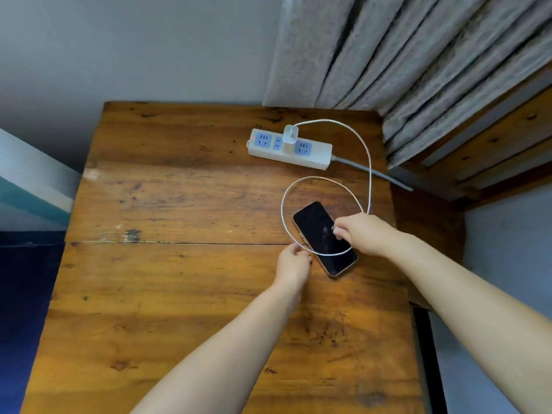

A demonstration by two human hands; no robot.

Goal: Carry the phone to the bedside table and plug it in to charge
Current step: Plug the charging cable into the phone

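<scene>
Two bare forearms reach over the wooden table (179, 204), the left hand (294, 264) curled with its fingertips at the phone's (324, 237) near left edge, though whether it grips the phone or the cable (366, 162) I cannot tell, and the right hand (363, 233) pinching the cable's plug end above the dark screen. Screen up and unlit, the slim phone with its pale gold rim lies flat and askew on the table, inside a loop of the white cable. That cable runs back to a white charger (290, 135) plugged into a power strip (289, 148) near the curtain (418, 55).
</scene>
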